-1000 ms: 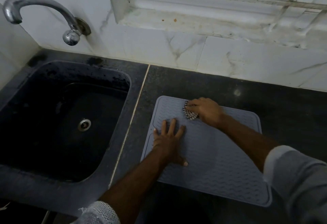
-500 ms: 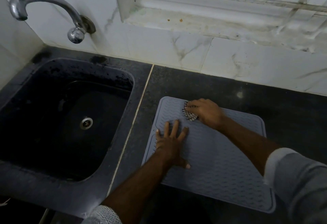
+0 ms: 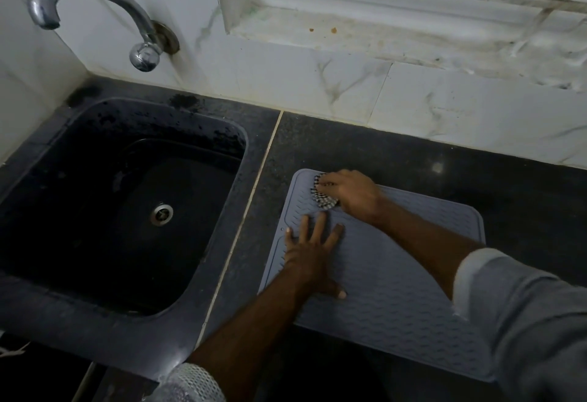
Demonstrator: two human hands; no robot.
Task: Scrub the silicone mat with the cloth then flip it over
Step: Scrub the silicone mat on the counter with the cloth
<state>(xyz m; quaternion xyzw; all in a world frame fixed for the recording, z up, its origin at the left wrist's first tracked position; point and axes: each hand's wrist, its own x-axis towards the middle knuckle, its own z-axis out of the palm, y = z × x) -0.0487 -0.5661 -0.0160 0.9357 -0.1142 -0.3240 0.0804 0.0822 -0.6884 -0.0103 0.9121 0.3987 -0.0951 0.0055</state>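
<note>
Scrubbing is under way at the far left corner of the silicone mat (image 3: 397, 290), which is lying flat on the dark counter (image 3: 397, 147) just right of the sink (image 3: 127, 211), its near edge sitting close to the counter's front edge. The right hand (image 3: 352, 193) is bearing down on the checked cloth (image 3: 322, 196), fingers curled over the bunched fabric and gripping it. The left hand (image 3: 313, 257) is resting flat on the mat's left side, fingers spread and straight, pinning it in place.

Risks noted, as judgement only:

- The mat is likely flexible. If the left hand is lifting while the right is still pushing, the corner could buckle or the whole sheet could be sliding toward the sink.
- The cloth is working right beside the mat's raised rim, so a long stroke could be carrying it off onto the counter, dragging grit back.
- Most of the ribbed surface to the right and near side is sitting outside the cloth's present reach. Flipping now would probably leave that area unscrubbed.
- Flipping with the cloth still in hand may be making for a weak grasp on a floppy sheet, which could fold on itself or slip off the near edge.
</note>
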